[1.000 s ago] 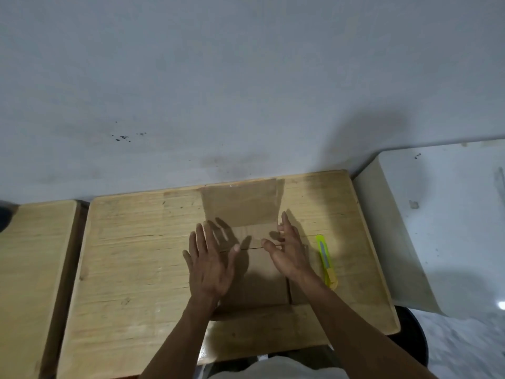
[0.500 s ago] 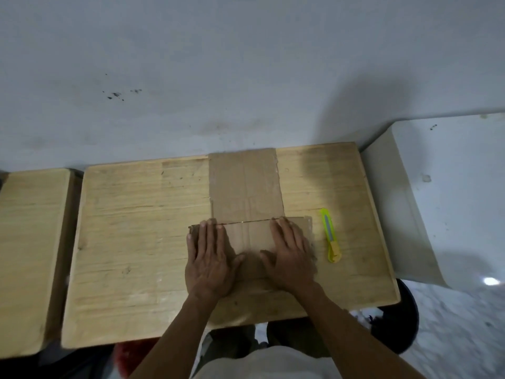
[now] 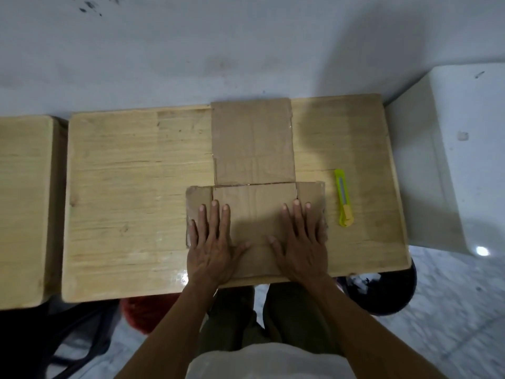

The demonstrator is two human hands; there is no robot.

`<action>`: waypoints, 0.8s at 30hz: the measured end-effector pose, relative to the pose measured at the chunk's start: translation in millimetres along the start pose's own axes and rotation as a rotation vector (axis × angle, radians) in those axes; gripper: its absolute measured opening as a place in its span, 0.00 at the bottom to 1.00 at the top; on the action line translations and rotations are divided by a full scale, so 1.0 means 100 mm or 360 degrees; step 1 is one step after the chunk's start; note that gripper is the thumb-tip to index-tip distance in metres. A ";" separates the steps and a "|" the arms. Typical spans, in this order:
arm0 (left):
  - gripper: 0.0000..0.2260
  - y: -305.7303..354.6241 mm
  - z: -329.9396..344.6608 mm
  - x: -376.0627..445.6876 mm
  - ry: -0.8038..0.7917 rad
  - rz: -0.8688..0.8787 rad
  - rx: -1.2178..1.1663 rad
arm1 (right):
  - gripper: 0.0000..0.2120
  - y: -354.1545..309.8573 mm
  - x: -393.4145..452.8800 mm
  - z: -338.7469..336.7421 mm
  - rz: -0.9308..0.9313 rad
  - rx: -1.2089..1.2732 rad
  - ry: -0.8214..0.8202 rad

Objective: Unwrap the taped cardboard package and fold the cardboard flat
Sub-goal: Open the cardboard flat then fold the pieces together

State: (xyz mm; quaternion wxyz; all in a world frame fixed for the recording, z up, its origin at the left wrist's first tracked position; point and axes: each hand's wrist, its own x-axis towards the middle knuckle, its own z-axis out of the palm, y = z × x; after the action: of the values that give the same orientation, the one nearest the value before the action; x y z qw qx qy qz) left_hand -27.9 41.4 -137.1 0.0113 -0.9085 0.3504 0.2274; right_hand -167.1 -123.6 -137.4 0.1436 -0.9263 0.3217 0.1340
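The left hand (image 3: pixel 211 246) and right hand (image 3: pixel 300 244) lie palm-down with fingers straight, pressing the near, wider section of the flattened brown cardboard (image 3: pixel 252 149), gripping nothing. The cardboard lies flat on the pale wooden table (image 3: pixel 131 187), its narrower panel reaching the far edge. A yellow-green utility knife (image 3: pixel 343 197) lies just right of the cardboard.

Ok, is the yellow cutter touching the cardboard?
Apart. The head view shows a strip of bare table between the cutter and the cardboard right edge.
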 end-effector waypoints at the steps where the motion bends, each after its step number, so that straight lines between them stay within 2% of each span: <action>1: 0.45 0.00 0.03 -0.01 0.0017 -0.0003 0.0005 | 0.37 0.01 -0.01 0.03 -0.0006 -0.0005 0.0009; 6: 0.43 -0.01 0.10 -0.01 0.0098 -0.0015 -0.0003 | 0.37 0.03 -0.01 0.08 -0.0038 0.0010 0.0070; 10: 0.41 -0.01 0.07 -0.03 0.0145 -0.0132 -0.0234 | 0.35 0.03 -0.01 0.03 -0.0042 0.0102 0.0113; 14: 0.41 0.05 -0.09 0.00 0.0264 -0.0480 -0.0747 | 0.32 -0.01 -0.05 -0.09 0.0251 0.0465 0.0316; 17: 0.39 0.09 -0.16 -0.02 0.0391 -0.0608 -0.1029 | 0.31 -0.08 -0.05 -0.16 0.0511 0.0785 0.0373; 20: 0.40 0.07 -0.20 0.00 0.0441 -0.0652 -0.1117 | 0.31 -0.14 0.02 -0.21 0.0623 0.1012 0.0446; 24: 0.41 0.03 -0.26 0.01 0.0452 -0.0661 -0.1112 | 0.32 -0.11 0.14 -0.20 0.0778 0.1101 0.0539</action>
State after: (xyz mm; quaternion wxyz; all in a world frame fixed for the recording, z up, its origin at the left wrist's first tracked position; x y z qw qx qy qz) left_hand -18.7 33.4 -114.2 -0.2999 -0.9312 0.0601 0.1981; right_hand -146.7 -129.6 -121.9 0.3542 -0.7296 0.5755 -0.1046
